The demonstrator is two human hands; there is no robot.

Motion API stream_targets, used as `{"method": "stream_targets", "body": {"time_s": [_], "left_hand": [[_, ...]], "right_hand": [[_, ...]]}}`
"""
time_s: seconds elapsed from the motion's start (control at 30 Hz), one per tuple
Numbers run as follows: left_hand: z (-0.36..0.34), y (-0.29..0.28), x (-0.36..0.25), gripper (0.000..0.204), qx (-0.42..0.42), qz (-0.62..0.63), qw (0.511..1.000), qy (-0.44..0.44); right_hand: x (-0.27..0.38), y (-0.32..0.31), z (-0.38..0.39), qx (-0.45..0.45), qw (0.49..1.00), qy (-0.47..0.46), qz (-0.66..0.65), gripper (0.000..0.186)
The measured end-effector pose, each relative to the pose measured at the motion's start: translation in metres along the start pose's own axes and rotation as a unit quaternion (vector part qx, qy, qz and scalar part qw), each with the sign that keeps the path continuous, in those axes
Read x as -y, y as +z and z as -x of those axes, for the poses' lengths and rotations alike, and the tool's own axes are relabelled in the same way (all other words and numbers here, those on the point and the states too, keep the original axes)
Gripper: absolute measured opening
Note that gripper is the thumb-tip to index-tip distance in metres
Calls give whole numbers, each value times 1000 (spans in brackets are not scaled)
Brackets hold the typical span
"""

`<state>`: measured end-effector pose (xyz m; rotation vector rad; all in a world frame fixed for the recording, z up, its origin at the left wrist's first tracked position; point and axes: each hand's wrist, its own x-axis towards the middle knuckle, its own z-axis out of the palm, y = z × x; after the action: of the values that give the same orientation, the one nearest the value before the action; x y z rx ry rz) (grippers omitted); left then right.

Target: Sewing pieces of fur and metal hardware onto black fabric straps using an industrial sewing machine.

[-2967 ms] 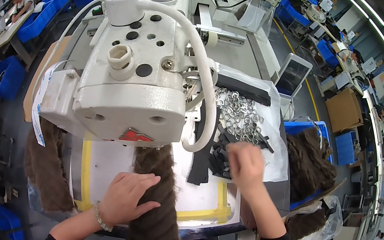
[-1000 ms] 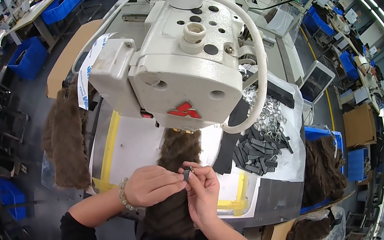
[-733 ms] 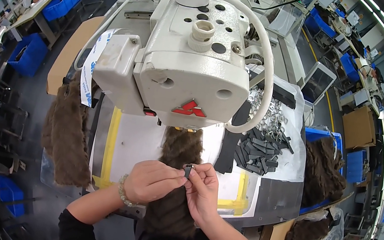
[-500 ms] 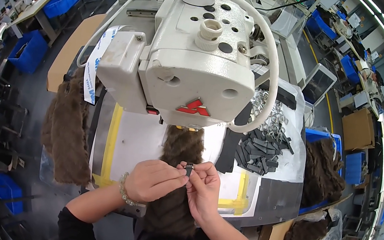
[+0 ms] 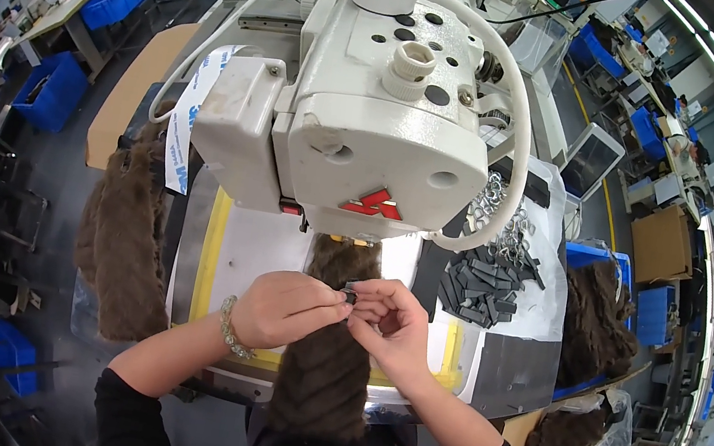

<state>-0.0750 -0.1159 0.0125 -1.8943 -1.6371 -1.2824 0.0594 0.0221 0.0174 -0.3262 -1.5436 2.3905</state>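
Note:
My left hand (image 5: 286, 307), with a beaded bracelet on its wrist, pinches a small dark strap tab (image 5: 350, 297) between thumb and fingers. My right hand (image 5: 392, 327) meets it from the other side, fingers curled and their tips at the same tab. A metal ring on the tab is mostly hidden by the fingers. Below both hands lies a brown fur strip (image 5: 319, 390), running from my lap up under the head of a white sewing machine (image 5: 387, 148). The fur's far end is hidden beneath the machine head.
Right of the machine, dark strap pieces (image 5: 482, 290) and metal rings (image 5: 507, 217) lie on a white sheet. Brown fur pieces (image 5: 128, 243) hang at the left. More fur (image 5: 597, 312) fills a blue bin at the right. Yellow tape (image 5: 208, 255) edges the white work plate.
My hands have risen a little toward the machine, and the tab's metal ring has turned mostly out of sight between the fingers. The right-hand fingers have spread slightly. The view has shifted a little.

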Motion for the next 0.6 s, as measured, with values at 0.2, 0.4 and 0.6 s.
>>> {"method": "stream_targets", "body": {"time_s": [0.2, 0.4, 0.6], "left_hand": [[6, 1, 17, 14, 38, -5, 999, 0], [10, 9, 25, 15, 33, -35, 999, -27], [11, 10, 26, 17, 56, -95, 992, -64]], "right_hand": [[12, -11, -25, 54, 928, -121, 348, 24], [2, -18, -39, 60, 827, -286, 480, 18], [-5, -30, -62, 18, 799, -309, 516, 17]]}}
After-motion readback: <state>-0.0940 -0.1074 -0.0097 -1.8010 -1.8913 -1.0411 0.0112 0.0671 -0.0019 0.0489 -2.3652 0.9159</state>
